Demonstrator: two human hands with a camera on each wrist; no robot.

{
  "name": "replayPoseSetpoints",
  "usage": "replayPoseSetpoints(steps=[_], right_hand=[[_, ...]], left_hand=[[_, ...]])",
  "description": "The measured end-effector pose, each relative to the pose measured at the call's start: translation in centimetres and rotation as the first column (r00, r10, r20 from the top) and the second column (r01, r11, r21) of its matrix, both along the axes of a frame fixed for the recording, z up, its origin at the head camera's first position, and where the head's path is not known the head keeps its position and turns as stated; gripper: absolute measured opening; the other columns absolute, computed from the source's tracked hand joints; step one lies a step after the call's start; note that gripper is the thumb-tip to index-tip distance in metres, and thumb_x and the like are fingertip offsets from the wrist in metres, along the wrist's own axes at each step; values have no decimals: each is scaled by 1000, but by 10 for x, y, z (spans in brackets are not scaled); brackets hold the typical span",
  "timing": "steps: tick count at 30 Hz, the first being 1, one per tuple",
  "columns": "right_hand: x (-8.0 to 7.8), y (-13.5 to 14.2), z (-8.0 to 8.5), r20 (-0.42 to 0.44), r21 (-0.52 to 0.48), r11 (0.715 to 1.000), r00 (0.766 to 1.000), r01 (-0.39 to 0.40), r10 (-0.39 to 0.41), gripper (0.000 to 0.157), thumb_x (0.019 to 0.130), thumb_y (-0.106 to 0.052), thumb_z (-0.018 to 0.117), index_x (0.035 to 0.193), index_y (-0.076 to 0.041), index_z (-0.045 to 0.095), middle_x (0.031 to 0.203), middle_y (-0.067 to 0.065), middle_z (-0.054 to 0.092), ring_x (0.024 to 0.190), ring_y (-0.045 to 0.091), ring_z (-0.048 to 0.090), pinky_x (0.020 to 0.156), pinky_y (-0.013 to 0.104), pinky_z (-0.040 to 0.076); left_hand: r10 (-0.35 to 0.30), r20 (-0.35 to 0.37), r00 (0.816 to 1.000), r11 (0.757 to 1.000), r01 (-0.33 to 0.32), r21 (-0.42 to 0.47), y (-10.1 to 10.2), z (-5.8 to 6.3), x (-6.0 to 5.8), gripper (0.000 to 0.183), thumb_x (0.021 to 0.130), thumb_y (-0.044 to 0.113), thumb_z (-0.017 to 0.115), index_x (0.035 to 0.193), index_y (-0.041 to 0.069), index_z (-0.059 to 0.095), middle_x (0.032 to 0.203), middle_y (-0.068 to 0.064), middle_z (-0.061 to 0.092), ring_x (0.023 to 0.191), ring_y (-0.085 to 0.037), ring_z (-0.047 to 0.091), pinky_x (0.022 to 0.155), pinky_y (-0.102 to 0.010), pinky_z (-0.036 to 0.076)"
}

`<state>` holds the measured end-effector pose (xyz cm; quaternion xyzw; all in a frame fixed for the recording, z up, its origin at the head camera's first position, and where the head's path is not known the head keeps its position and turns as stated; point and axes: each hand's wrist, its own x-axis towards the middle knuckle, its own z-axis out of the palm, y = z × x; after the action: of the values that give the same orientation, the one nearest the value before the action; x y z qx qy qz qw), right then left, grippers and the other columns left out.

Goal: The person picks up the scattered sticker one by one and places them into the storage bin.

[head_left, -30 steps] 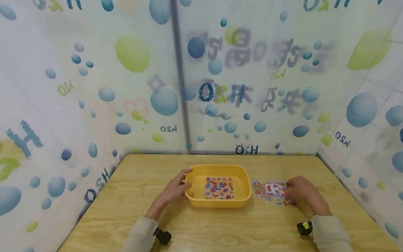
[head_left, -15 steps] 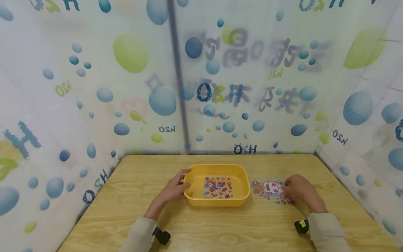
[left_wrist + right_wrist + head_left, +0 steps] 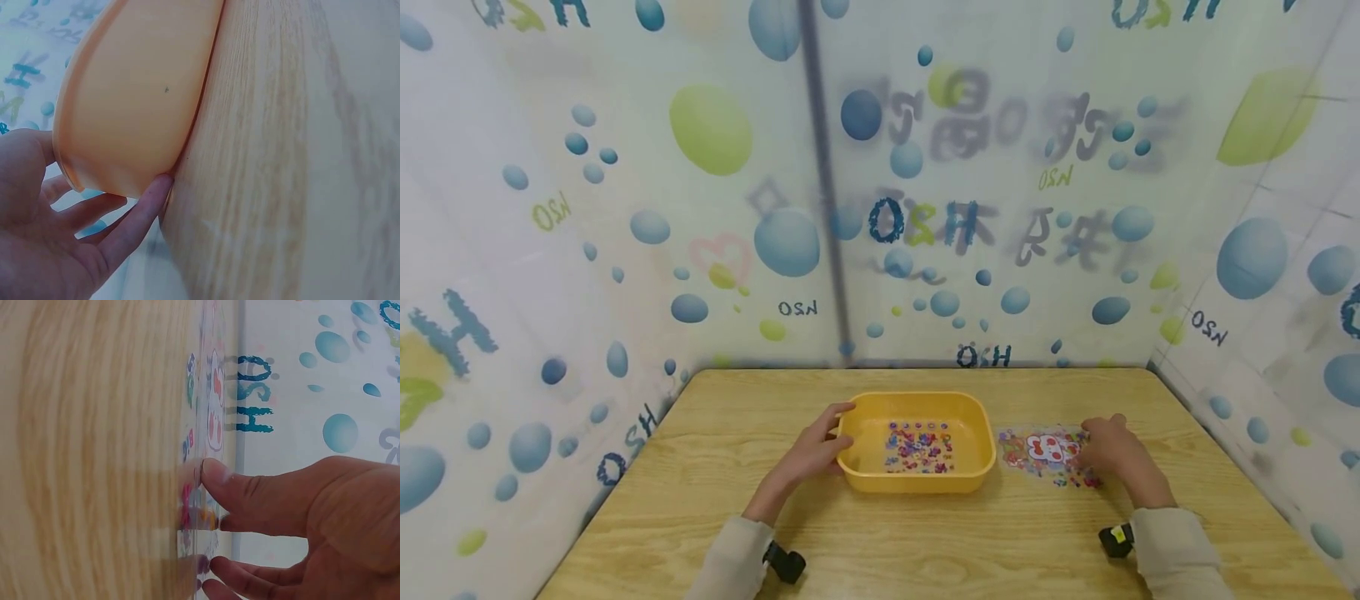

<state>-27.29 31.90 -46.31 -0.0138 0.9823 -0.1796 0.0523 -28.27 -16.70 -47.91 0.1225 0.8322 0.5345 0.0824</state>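
Observation:
My left hand (image 3: pixel 811 450) holds the left end of a yellow plastic basin (image 3: pixel 917 483), its fingers around the rim and end wall; the left wrist view shows several fingertips against that wall. Inside the basin lie many small multicoloured pieces (image 3: pixel 919 450), with a short row of round ones behind them. To its right, a clear flat packet (image 3: pixel 1051 450) printed with a white cartoon face and red bow lies on the table. My right hand (image 3: pixel 1116 454) is at the packet's right end. In the right wrist view, thumb and fingers stand apart, fingertips right at the packet's surface.
A light wooden table (image 3: pixel 737 492) carries everything. Patterned curtain-like walls (image 3: pixel 775 192) with blue and green dots close it in at the back and sides. Small black cameras (image 3: pixel 786 564) are strapped at both wrists.
My right hand makes small movements over the packet's right end, and one finger now shows raised. The left hand, basin and packet keep their places; the view shifts slightly.

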Motion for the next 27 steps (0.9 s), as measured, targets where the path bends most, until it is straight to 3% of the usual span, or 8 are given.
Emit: replayPoseSetpoints(steps=[12, 20, 27], right_hand=[[1, 0, 2, -25, 41, 999, 1000, -7, 8, 40, 86, -15, 78, 113, 12, 70, 105, 28, 62, 93, 37, 55, 83, 59, 53], [3, 1, -1, -52, -19, 1000, 998, 19, -20, 46, 82, -16, 83, 112, 13, 65, 111, 34, 61, 104, 50, 53, 86, 61, 51], [6, 4, 5, -67, -104, 992, 995, 64, -72, 36, 81, -14, 85, 97, 10, 64, 104, 38, 53, 92, 45, 50, 75, 52, 52]], left_hand=[[-18, 10, 1000, 1000, 18, 0, 0, 2, 0, 58, 105, 12, 55, 159, 17, 37, 155, -30, 44, 112, -36, 67, 68, -41, 64], [-23, -3, 1000, 1000, 23, 1, 0, 0, -1, 58, 104, 12, 55, 159, 14, 36, 154, -32, 45, 111, -38, 67, 67, -42, 64], [-12, 1, 1000, 1000, 12, -19, -1, -2, -2, 57, 105, 12, 55, 159, 17, 37, 155, -30, 45, 110, -34, 68, 67, -38, 64]])
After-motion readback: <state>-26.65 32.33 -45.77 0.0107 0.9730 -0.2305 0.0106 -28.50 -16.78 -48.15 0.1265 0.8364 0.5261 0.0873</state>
